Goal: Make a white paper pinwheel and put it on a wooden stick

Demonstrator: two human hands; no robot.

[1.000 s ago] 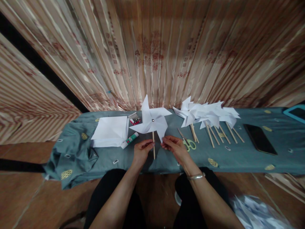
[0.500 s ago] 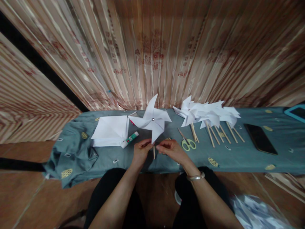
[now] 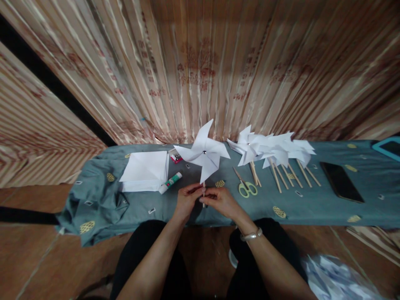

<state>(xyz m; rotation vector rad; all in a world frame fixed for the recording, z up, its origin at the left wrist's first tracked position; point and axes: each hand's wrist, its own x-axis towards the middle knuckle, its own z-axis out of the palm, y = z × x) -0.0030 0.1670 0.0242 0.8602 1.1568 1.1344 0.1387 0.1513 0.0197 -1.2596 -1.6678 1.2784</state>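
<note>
A white paper pinwheel [image 3: 203, 154] with a metal pin at its centre stands on a thin wooden stick [image 3: 203, 186]. My left hand [image 3: 186, 201] and my right hand [image 3: 221, 201] both pinch the lower part of that stick, fingers closed and touching each other, above the teal cloth of the table [image 3: 312, 206]. A silver bracelet circles my right wrist.
A stack of white paper [image 3: 144, 168] and a glue stick [image 3: 170, 182] lie to the left, a small red box [image 3: 176, 158] behind them. Green-handled scissors [image 3: 244, 186], several finished pinwheels [image 3: 271, 151] and a black phone [image 3: 341, 182] lie to the right. Curtains hang behind.
My right hand has slid left from the blade's tip onto the stick and now meets my left hand. The pinwheel's blades have turned and it has shifted slightly right.
</note>
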